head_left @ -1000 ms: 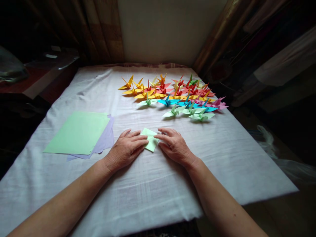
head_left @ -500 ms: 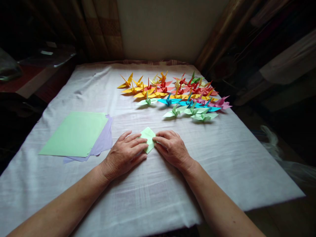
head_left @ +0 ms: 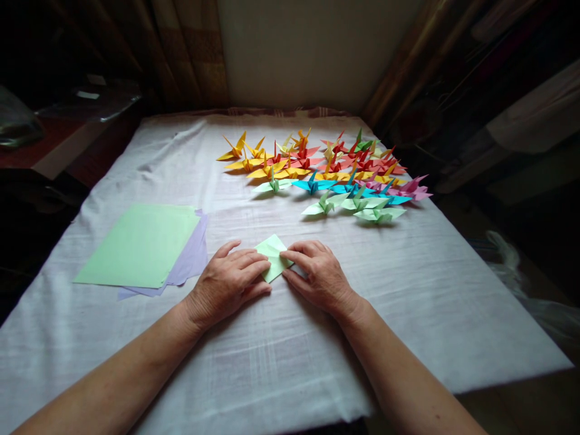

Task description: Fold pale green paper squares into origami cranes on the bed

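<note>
Two hands are pressing a folded green paper at the frame's center.

Head view: the left hand (head_left: 229, 283) is lying palm-down, fingers flattened on the folded paper (head_left: 273, 257); the right hand (head_left: 316, 277) is pinning its right edge with extended fingertips, neither hand clenching. Paper sheets (head_left: 140, 244) are lying at left, cranes (head_left: 326, 175) at upper center, on the white cloth (head_left: 281, 362).

Your left hand (head_left: 229, 283) lies palm down, fingers (head_left: 251, 261) stretched flat and angled to the right. Your right hand (head_left: 317, 277) lies palm down too, its fingers (head_left: 296, 257) curled slightly and pointing left, tips close to the left's. Both bare forearms run in from the bottom corners.
</note>
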A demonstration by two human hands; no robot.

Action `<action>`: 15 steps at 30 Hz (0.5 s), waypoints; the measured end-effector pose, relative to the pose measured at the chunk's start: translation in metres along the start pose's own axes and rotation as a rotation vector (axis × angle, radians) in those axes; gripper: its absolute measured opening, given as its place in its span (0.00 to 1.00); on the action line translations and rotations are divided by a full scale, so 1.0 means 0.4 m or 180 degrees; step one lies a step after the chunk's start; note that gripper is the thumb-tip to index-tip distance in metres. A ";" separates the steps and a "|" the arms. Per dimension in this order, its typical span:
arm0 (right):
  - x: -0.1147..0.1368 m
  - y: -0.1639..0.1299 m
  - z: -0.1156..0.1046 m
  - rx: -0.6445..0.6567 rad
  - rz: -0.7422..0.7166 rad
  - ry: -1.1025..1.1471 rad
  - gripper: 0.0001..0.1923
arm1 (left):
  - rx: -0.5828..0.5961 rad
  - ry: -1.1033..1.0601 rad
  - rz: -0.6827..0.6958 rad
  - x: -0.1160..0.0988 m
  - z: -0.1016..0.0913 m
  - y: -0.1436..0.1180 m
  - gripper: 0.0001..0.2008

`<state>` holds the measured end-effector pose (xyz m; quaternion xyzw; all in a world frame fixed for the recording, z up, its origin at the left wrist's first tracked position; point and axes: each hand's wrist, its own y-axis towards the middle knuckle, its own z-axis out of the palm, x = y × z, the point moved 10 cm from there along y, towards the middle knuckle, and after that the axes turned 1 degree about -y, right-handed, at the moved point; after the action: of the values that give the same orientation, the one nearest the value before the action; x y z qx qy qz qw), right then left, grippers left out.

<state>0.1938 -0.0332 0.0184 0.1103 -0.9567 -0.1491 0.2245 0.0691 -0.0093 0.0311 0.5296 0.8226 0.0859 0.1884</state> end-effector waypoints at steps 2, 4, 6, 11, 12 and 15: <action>-0.002 0.002 0.003 -0.0003 0.0014 -0.0046 0.11 | -0.0003 0.0032 -0.0022 0.001 -0.001 0.000 0.14; -0.004 0.003 0.007 0.0015 0.0016 -0.0095 0.10 | -0.0013 0.0058 -0.0035 0.001 -0.002 0.000 0.13; -0.005 0.003 0.010 0.0030 -0.0002 -0.0134 0.10 | -0.0018 0.0097 -0.0018 -0.002 -0.002 -0.001 0.13; 0.000 -0.001 0.003 -0.0085 -0.0105 -0.0116 0.09 | -0.0067 0.0115 0.0087 -0.012 -0.008 -0.002 0.11; 0.001 -0.003 0.002 -0.0111 -0.0122 -0.0113 0.10 | -0.0078 0.0105 0.0086 -0.012 -0.009 -0.001 0.11; 0.005 -0.006 -0.001 -0.0170 -0.0163 -0.0124 0.09 | -0.0140 0.0083 0.0064 -0.010 -0.013 0.000 0.10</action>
<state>0.1928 -0.0360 0.0188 0.1258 -0.9534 -0.1824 0.2048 0.0686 -0.0126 0.0369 0.5324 0.8175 0.1127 0.1884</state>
